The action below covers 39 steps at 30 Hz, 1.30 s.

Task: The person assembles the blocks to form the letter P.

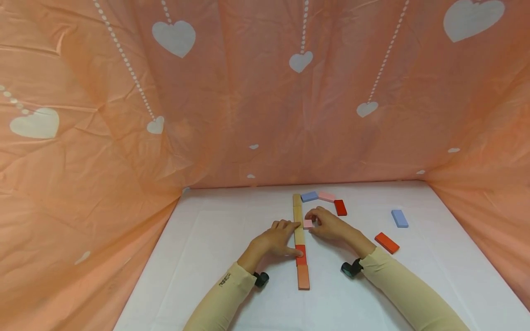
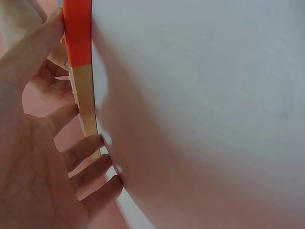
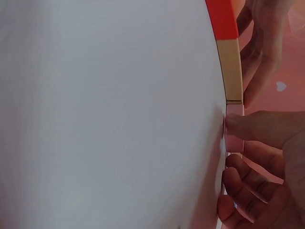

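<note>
Several flat blocks lie end to end in a column, with wooden blocks [image 1: 299, 236] at the far part, then a red block [image 1: 301, 260] and an orange block [image 1: 303, 277] nearest. My left hand [image 1: 276, 240] rests along the column's left side, fingers spread. Its thumb touches the red block and its index fingertip a wooden block [image 2: 85, 90]. My right hand [image 1: 329, 225] pinches a pink block [image 1: 308, 224] against the column's right side. In the right wrist view, the thumb lies over the pink block [image 3: 234, 136]; its fingers partly hide the far end.
From the column's far end, a blue block [image 1: 309, 196], another pink block [image 1: 326, 196] and a dark red block [image 1: 340, 208] curve rightward. Farther right lie a separate blue block [image 1: 400, 219] and an orange-red block [image 1: 387, 242]. An orange curtain [image 1: 265, 101] with hearts hangs behind the white table [image 1: 207, 225].
</note>
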Tool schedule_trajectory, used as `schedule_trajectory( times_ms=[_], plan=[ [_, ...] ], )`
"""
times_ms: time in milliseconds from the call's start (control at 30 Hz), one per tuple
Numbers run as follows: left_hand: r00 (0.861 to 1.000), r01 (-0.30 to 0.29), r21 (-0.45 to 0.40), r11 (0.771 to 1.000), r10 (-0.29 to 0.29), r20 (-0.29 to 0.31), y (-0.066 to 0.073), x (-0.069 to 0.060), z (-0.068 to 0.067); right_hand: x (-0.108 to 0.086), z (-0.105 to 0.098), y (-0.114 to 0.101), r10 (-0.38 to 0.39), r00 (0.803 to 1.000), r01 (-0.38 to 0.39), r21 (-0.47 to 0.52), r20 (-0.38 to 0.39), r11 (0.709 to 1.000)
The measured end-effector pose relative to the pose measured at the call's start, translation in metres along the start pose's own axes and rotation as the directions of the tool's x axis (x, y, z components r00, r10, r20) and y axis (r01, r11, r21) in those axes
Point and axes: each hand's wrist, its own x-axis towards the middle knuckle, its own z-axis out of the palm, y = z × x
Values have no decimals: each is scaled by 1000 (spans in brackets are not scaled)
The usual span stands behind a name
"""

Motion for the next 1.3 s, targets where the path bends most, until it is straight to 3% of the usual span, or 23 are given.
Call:
schedule_trajectory(
  times_ms=[300,600,900,1067,1300],
  plan=[
    [1000,6,-9,1000,-6,4,0,-1,-1,-11,-6,-2,52,999,-52,33,-7,998],
    [1000,17,-16,1000,-17,-1,0,0,0,-36,-15,-5,70,997,-68,35,-36,997],
    [999,35,-32,999,-35,-3,1,0,1,-69,-30,7,35,992,-32,25,-119,999],
    [1000,29,-40,999,-29,-6,1,-1,1,-88,-41,13,-9,980,9,0,-200,1000],
    [1000,16,-39,999,-15,1,1,-2,0,-109,-55,25,4,968,-13,-36,-252,999]
  ],
)
